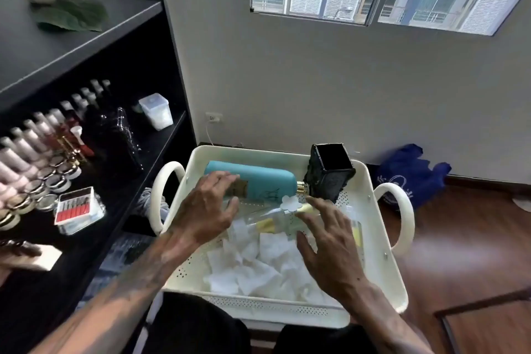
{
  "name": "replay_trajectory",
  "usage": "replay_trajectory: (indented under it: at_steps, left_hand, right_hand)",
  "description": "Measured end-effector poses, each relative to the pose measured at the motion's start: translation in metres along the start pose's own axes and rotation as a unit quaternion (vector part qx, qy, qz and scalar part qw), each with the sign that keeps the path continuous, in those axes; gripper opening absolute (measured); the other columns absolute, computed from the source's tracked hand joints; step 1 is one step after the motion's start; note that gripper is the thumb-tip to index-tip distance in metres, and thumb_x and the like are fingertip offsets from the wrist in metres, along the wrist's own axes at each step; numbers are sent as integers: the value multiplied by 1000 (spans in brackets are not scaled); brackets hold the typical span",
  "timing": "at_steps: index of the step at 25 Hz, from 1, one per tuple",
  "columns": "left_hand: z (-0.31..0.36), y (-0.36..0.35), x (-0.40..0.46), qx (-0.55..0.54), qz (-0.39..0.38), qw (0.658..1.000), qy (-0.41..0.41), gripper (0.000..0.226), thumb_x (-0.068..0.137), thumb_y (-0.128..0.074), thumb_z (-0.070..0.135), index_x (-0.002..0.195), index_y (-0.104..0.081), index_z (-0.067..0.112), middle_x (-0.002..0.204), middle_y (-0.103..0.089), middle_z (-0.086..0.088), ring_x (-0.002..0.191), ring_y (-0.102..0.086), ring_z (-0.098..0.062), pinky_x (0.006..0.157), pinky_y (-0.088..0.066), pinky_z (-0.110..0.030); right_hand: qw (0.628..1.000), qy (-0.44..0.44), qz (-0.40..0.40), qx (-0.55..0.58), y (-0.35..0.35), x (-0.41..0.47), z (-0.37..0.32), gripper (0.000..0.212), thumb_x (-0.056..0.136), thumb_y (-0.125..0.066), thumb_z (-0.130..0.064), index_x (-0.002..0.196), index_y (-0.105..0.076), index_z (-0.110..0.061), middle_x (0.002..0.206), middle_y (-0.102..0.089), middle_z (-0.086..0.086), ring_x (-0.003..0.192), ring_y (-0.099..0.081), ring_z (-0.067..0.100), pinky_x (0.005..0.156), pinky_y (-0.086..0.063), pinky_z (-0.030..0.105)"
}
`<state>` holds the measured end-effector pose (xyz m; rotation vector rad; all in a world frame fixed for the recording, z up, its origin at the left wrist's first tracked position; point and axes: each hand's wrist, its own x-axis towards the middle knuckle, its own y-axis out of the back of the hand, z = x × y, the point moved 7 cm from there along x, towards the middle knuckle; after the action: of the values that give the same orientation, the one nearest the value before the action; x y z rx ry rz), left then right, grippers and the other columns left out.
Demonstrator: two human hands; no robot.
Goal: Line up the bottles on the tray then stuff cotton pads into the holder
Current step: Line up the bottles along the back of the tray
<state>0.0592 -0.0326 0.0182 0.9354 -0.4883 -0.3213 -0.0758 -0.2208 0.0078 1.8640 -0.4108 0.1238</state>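
Note:
A cream perforated tray (pixel 382 241) with loop handles sits in front of me. A teal bottle (pixel 267 181) with a gold neck lies on its side at the tray's back. A clear bottle (pixel 275 217) with a white flower cap lies beneath it, toward the middle. The black square holder (pixel 330 178) stands tilted at the back right, its inside dark. Several white cotton pads (pixel 258 264) are heaped in the tray's front half. My left hand (pixel 207 210) hovers open, fingertips at the teal bottle. My right hand (pixel 324 241) is spread open over the clear bottle and pads.
A black shelf unit (pixel 94 46) stands at the left, holding rows of nail polish bottles (pixel 37 138), a clear lidded box (pixel 156 110) and a red case (pixel 76 205). A blue bag (pixel 411 175) lies on the wooden floor at the right, by the wall.

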Motion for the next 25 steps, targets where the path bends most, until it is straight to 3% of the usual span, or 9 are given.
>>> replay_trajectory:
  at_steps: [4, 8, 12, 14, 20, 25]
  left_hand:
    - [37, -34, 82, 120, -164, 976, -83, 53, 85, -58, 17, 138, -50, 21, 139, -49, -2, 128, -47, -23, 105, -40, -40]
    - [29, -77, 98, 236, -291, 922, -100, 65, 76, -71, 25, 134, -42, 23, 130, -51, -4, 123, -47, -25, 100, -39, -46]
    - [21, -97, 109, 274, -301, 908, -101, 86, 70, -80, 28, 141, -32, 19, 134, -45, -7, 128, -41, -28, 101, -36, -57]
    - [19, -103, 113, 273, -298, 908, -108, 80, 71, -77, 26, 138, -36, 17, 134, -44, -7, 129, -39, -28, 100, -35, -61]
    - [8, -89, 113, 237, -265, 925, -133, 70, 70, -70, 29, 132, -39, 19, 126, -47, -3, 116, -44, -23, 92, -41, -52]
    - [-3, -47, 118, 123, -193, 967, -109, 78, 67, -77, 32, 133, -39, 19, 117, -50, -2, 107, -50, -21, 94, -48, -40]
  right_hand:
    - [982, 155, -107, -12, -34, 49, -61, 34, 91, -54, -14, 124, -62, -17, 129, -56, 3, 117, -51, 24, 100, -42, 36]
    - [963, 152, -198, -102, -67, 64, -59, 43, 87, -56, -16, 129, -51, -17, 125, -53, 6, 112, -45, 25, 95, -38, 37]
    - [948, 172, -216, -160, -82, 66, -59, 56, 79, -62, -19, 131, -39, -19, 121, -54, 6, 104, -42, 26, 90, -33, 39]
    - [944, 167, -226, -172, -88, 67, -55, 60, 80, -64, -23, 133, -38, -19, 122, -51, 7, 108, -42, 26, 93, -31, 40]
    - [959, 157, -225, -77, -74, 69, -49, 60, 81, -64, -25, 136, -40, -25, 126, -44, 3, 112, -40, 24, 96, -40, 38]
    - [971, 115, -202, 49, -51, 80, -37, 69, 74, -66, -28, 137, -38, -32, 131, -44, -8, 118, -42, 15, 97, -42, 29]
